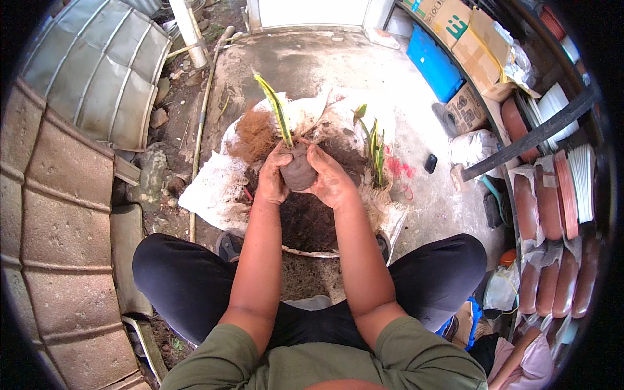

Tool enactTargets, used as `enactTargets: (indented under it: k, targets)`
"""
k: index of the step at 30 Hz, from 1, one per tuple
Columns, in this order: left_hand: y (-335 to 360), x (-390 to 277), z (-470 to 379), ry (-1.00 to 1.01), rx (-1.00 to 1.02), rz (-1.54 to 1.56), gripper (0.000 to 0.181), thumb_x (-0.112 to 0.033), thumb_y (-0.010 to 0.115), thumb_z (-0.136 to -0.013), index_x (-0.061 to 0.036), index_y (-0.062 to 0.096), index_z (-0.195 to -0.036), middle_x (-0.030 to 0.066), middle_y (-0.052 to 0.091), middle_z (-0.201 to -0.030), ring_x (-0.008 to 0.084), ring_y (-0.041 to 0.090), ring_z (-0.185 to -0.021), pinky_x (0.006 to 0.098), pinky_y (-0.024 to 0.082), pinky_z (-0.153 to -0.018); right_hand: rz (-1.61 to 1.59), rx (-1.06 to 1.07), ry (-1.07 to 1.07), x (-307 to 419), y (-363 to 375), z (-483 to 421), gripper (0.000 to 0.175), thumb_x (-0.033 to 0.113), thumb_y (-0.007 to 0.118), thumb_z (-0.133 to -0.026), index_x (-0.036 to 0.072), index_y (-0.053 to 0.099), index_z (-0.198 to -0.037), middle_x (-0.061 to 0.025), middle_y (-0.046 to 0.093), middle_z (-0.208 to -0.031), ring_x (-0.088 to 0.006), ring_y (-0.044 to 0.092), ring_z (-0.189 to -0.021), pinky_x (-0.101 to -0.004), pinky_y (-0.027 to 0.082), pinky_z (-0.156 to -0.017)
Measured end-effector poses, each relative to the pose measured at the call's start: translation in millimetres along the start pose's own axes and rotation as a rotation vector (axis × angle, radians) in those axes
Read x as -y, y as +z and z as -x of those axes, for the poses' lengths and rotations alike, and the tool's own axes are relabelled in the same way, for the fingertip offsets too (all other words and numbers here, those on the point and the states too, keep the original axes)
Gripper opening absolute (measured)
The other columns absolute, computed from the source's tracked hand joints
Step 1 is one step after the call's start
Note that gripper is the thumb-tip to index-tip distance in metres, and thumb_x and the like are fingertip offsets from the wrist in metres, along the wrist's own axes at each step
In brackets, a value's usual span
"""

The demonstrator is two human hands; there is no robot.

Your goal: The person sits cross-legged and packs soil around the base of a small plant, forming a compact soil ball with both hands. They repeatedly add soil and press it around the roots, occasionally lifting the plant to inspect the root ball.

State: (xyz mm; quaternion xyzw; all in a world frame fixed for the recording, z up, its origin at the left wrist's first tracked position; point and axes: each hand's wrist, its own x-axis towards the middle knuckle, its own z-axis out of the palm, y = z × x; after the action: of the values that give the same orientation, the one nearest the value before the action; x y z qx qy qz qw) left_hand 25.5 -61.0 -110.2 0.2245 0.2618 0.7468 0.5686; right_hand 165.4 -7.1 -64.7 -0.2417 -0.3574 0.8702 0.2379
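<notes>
Between my two palms sits a rounded ball of dark, wet soil [298,170], with a single yellow-edged snake plant leaf [276,105] rising from its top. My left hand [274,171] cups its left side and my right hand [331,175] its right side; both are smeared with mud. Below them a heap of dark soil [307,219] lies on a white woven sack [214,190]. A clump of brown coir fibre [253,134] rests beyond my left hand. More snake plant cuttings [375,146] stand to the right of my right hand.
Red rubber bands or ties [402,168] and a small black object [430,163] lie on the concrete at right. Stacked brown plastic planters [541,204] and cardboard boxes [480,53] fill the right side. A bamboo pole [199,141] and roof sheets [73,214] lie left.
</notes>
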Motion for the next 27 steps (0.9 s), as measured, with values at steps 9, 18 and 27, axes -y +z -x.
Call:
enactTargets:
  k: [9,18,27]
  targets:
    - [2,4,-6,-0.005,0.02,-0.142,0.059,-0.054,0.06,-0.098,-0.0047,0.059,-0.131,0.0143,0.066,-0.122,0.0286,0.065,-0.111,0.043,0.055,-0.095,0.127,-0.058,-0.009,-4,-6,-4,0.08,0.032,0.083,-0.087,0.014,0.04,-0.153,-0.01,0.051,-0.145,-0.0324,0.057,-0.129,-0.0675,0.049,-0.099]
    - [26,6,0,0.061,-0.303,-0.013,0.043,-0.043,0.061,-0.098,-0.0053,0.068,-0.118,0.0071,0.07,-0.108,0.0208,0.068,-0.1,0.0379,0.055,-0.088,0.149,-0.149,-0.085,-11,0,-9,0.066,0.037,0.077,-0.093,0.015,0.048,-0.148,-0.0077,0.059,-0.136,-0.0255,0.058,-0.126,-0.0533,0.052,-0.097]
    - [12,8,-7,-0.017,-0.246,0.012,0.038,-0.036,0.054,-0.1,-0.005,0.068,-0.117,0.0067,0.07,-0.108,0.0217,0.068,-0.097,0.0388,0.055,-0.089,0.239,-0.241,-0.011,-10,11,-10,0.073,0.044,0.076,-0.091,0.015,0.046,-0.151,-0.0076,0.057,-0.141,-0.0264,0.057,-0.127,-0.0569,0.049,-0.098]
